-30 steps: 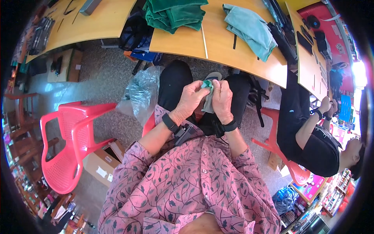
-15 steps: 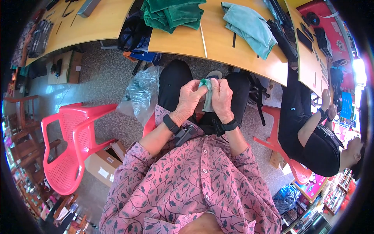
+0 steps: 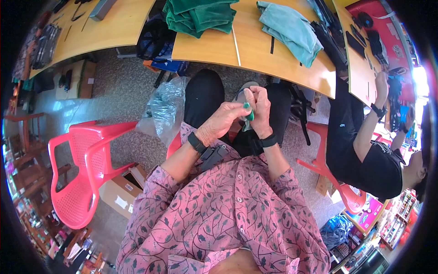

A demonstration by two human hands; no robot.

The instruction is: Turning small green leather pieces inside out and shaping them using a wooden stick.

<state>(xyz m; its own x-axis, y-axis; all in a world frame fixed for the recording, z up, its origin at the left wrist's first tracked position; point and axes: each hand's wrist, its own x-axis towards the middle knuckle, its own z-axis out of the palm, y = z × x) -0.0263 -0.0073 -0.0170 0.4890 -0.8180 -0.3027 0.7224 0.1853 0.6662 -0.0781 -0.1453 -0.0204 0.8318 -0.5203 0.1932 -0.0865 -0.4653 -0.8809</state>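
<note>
I sit with both hands raised over my lap. My left hand (image 3: 222,124) and my right hand (image 3: 260,109) pinch a small green piece (image 3: 249,114) between their fingertips, close together. Behind it a grey piece (image 3: 242,92) hangs from the same grip, partly hidden by my fingers. Both wrists carry black bands. My black trousers (image 3: 203,96) lie below the hands.
A wooden table (image 3: 255,50) ahead holds a dark green cloth pile (image 3: 197,14) and a light teal cloth (image 3: 289,28). A clear plastic bag (image 3: 165,108) lies on the floor, red plastic chairs (image 3: 86,169) stand at my left. A person in black (image 3: 365,150) works at my right.
My hands have closed in on each other and the green piece is now pinched tighter; less of the grey piece shows.
</note>
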